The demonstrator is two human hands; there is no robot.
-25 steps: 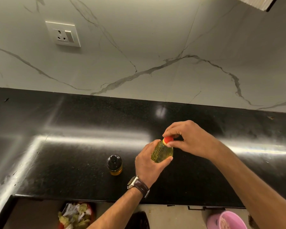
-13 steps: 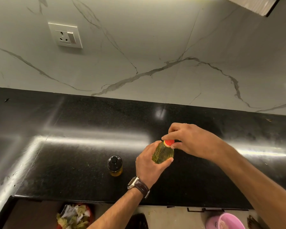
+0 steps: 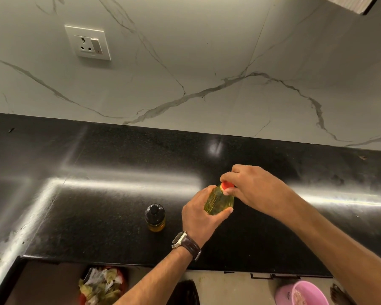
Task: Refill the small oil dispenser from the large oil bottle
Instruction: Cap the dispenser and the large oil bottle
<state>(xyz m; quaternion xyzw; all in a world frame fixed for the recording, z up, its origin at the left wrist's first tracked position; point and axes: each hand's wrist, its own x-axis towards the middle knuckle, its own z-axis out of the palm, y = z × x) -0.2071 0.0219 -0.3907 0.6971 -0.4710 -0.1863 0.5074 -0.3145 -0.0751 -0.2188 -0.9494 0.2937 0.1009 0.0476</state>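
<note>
The large oil bottle (image 3: 218,200), clear with yellow oil, stands on the black counter (image 3: 97,194). My left hand (image 3: 199,213) wraps around its body from the near left side. My right hand (image 3: 253,187) pinches the bottle's red cap (image 3: 227,185) with thumb and fingers from above. The small oil dispenser (image 3: 155,217), with a black top and a little amber oil at its base, stands upright on the counter to the left of the bottle, apart from both hands.
A marble-patterned wall with a socket (image 3: 87,42) rises behind the counter. Below the counter's front edge sit a red bin of scraps (image 3: 101,285) and a pink bucket (image 3: 301,292). A watch is on my left wrist.
Both hands stay on the bottle and its cap. My right hand has shifted slightly around the cap; the bottle has barely moved. The dispenser is unmoved.
</note>
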